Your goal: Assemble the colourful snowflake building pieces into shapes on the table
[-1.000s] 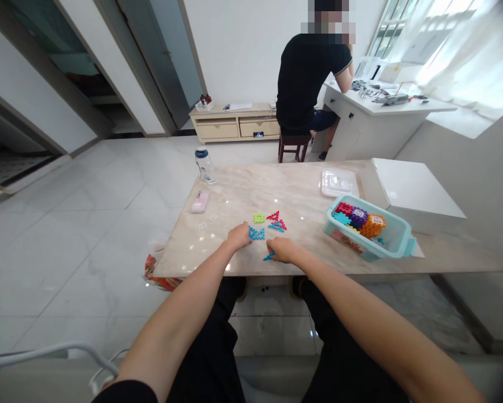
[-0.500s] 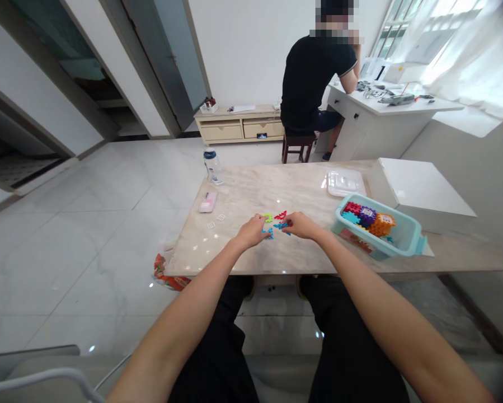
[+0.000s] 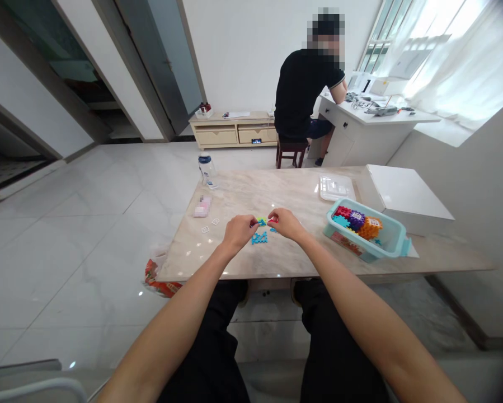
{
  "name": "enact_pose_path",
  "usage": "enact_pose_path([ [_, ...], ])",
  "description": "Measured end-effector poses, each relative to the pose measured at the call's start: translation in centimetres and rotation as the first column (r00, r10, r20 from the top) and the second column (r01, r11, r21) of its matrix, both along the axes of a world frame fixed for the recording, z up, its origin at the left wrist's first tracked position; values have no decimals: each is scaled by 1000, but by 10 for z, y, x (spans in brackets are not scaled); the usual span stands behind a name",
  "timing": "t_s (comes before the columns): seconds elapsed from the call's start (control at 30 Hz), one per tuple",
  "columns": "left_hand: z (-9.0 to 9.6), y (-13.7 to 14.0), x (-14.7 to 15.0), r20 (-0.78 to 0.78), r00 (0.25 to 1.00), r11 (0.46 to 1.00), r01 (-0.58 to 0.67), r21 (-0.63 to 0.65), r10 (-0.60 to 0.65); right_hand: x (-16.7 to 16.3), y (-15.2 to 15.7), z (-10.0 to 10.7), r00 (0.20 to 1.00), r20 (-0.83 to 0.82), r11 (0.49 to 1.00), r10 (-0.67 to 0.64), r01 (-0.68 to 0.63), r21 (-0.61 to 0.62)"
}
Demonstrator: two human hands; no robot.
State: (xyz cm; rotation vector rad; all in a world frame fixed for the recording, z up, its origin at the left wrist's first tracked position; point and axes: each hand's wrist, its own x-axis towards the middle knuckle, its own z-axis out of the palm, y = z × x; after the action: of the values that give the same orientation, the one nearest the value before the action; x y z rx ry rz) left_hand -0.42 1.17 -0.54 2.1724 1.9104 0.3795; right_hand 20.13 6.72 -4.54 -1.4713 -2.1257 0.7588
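My left hand [image 3: 239, 230] is closed, its thumb and fingers pinching a small blue interlocking plastic piece [image 3: 262, 222]. A yellow-green piece [image 3: 261, 219] shows just behind it, partly covered. Opposite, my right hand [image 3: 288, 224] pinches a red interlocking piece [image 3: 272, 220], mostly hidden by the fingers. Below the left fingertips, a blue toothed piece [image 3: 259, 238] lies flat on the marble-look table [image 3: 243, 196]. Another bit of blue [image 3: 273, 229] shows under the right hand.
To the right stands a light-blue bin [image 3: 396, 235] of colourful toothed blocks, near a clear lid [image 3: 336, 187] and a white box [image 3: 410, 193]. A bottle [image 3: 208, 172], pink case [image 3: 202, 206] and white squares [image 3: 205, 229] are left. A person [image 3: 304, 95] sits at a desk.
My left hand has come off the blue toothed piece and now pinches a small blue piece. My right hand has shifted to the red piece. The view has tilted slightly.
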Motion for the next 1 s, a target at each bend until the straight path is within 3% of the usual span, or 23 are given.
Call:
enact_pose_path([
  [0.07, 3, 1, 5, -12, 1000, 999, -27, 26, 27, -1, -5, 1, 986, -128, 980, -108, 85, -178],
  [0.17, 5, 1, 20, -16, 999, 997, 30, 74, -29, -5, -15, 2, 900, -393, 866, -186, -39, -499],
  [0.27, 4, 2, 38, -33, 993, 986, 118, 120, -115, -7, -22, 2, 760, -585, 799, -282, -151, -583],
  [0.37, -1, 4, 50, -50, 982, 972, 189, 137, -183, 0, -23, 0, 694, -627, 806, -354, -113, -581],
  [0.53, -11, 10, 48, 11, 968, 956, 244, 161, -249, 19, -19, -5, 762, -539, 835, -358, 2, -551],
  [0.8, -22, 19, 29, -31, 943, 944, 330, -18, -330, 28, -24, -13, 877, -466, 880, -118, -124, -458],
  [0.9, -23, 19, 23, -52, 952, 953, 299, -43, -301, 23, -23, -17, 915, -396, 932, -81, -71, -355],
  [1.0, -24, 19, 15, -39, 958, 958, 283, -52, -285, 20, -17, -22, 973, -226, 985, 36, -73, -157],
])
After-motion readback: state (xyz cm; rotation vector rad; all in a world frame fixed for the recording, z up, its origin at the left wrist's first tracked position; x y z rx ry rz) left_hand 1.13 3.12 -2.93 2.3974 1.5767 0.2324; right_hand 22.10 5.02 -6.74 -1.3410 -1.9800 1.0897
